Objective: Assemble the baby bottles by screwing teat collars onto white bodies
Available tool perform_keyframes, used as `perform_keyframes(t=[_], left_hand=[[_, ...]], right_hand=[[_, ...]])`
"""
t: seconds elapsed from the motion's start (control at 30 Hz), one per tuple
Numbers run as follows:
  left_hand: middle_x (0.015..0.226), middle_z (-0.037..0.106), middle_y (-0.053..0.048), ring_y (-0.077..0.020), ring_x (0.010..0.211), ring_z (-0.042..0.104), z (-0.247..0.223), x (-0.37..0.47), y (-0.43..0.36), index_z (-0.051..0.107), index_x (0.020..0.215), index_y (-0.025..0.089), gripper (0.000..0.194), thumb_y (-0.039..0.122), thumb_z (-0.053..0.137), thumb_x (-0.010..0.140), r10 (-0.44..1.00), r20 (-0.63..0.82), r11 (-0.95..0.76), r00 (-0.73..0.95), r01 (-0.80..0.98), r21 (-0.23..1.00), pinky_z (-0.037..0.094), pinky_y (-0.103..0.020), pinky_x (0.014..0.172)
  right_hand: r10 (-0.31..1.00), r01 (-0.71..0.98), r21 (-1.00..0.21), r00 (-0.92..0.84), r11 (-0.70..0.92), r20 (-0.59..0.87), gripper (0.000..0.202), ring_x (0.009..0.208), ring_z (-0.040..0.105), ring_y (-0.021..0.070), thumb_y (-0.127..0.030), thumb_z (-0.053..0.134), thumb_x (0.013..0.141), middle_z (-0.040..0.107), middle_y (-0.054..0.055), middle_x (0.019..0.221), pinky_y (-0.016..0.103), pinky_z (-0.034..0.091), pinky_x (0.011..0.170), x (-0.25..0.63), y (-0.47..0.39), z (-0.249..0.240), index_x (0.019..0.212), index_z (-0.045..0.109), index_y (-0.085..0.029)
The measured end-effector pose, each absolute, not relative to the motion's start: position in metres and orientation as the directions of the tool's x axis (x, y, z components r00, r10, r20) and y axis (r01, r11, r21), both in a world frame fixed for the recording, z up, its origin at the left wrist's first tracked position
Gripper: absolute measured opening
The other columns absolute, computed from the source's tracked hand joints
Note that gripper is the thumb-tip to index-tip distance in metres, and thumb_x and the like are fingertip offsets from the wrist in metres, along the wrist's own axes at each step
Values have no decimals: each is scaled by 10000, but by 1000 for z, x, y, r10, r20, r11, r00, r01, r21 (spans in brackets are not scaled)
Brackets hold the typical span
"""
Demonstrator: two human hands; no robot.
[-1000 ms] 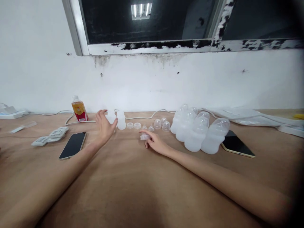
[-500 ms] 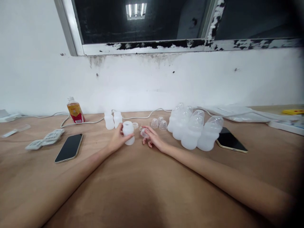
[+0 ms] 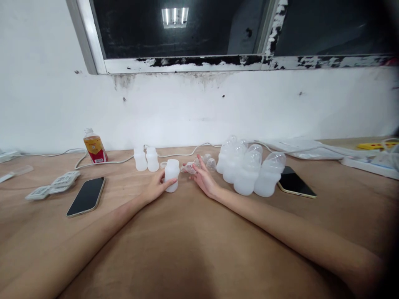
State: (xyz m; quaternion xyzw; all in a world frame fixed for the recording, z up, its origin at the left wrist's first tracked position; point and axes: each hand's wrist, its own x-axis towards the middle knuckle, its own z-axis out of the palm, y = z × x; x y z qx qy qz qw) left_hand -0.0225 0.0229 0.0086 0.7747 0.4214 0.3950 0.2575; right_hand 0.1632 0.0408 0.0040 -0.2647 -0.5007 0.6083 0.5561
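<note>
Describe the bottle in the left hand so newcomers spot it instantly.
Find the table under the window. Near centre, the left hand holds a frosted white bottle. Unlike the domed bottles on the right, it is bare-topped; unlike the two bare bottles farther left, it is gripped.

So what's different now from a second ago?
The left hand has brought a white bottle from the back, nearer and to the right, and holds it upright. The right hand has turned its palm more upward, a clear piece at its fingers as before. The domed bottles, the left phone and the drink bottle stay put; only the view shifted slightly.
</note>
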Motion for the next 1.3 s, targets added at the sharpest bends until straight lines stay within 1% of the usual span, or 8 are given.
perform_keyframes(t=[0.23,0.37,0.5,0.7,0.87,1.03,1.23,1.3], left_hand=[[1101,539,-28,-208,973,504,6,-29,26,441,1133,210,494,466,492,714,784,520,-598,339,638,485,392,-318,829],[1120,528,-27,-204,991,498,4,-29,26,414,1151,227,496,468,479,723,774,514,-612,370,645,457,385,-319,840],[1042,552,-54,-211,922,525,3,-29,26,415,1101,196,497,496,477,708,808,508,-549,298,693,467,417,-329,771],[1001,567,-31,-194,878,542,5,-29,22,441,1027,217,431,496,482,701,781,508,-595,364,681,426,424,-310,747],[1010,578,-39,-209,896,542,3,-31,23,476,1041,202,475,504,509,675,776,532,-591,339,686,424,416,-332,781],[991,600,-30,-215,881,552,4,-34,25,529,1024,211,469,501,530,655,796,515,-572,318,675,467,424,-331,776],[983,614,-14,-200,869,561,8,-37,25,555,1009,227,401,469,507,694,809,460,-581,366,622,526,430,-309,762],[976,613,-25,-199,858,563,8,-37,22,547,1021,212,410,465,503,702,795,477,-596,375,630,498,431,-306,752]], right_hand=[[927,-548,-837,-310,6,210,494,861,550,112,-187,582,687,592,-9,928,235,425,686,161,41,5,1125,374,-282],[920,-560,-827,-296,51,257,272,833,543,106,-156,622,644,584,-18,817,253,410,775,161,40,6,877,497,-220],[926,-549,-832,-267,82,268,243,821,535,106,-155,649,606,551,-26,798,285,400,817,159,41,4,793,502,-208],[911,-356,-905,-245,234,332,295,832,506,101,-184,668,576,512,-25,878,261,396,793,160,41,5,819,502,-216],[833,-152,-915,-378,375,404,324,930,489,131,-212,661,582,532,5,977,288,385,832,167,43,10,850,478,-213],[777,-20,-875,-449,484,441,423,1013,456,158,-236,668,576,508,29,1058,321,383,864,173,47,14,952,475,-215],[640,55,-777,-605,627,474,311,1074,423,164,-259,577,677,485,29,1118,326,382,865,177,41,22,982,524,-225],[663,122,-756,-583,643,470,332,999,482,160,-293,590,667,509,30,1091,304,419,805,177,40,23,985,521,-224]])
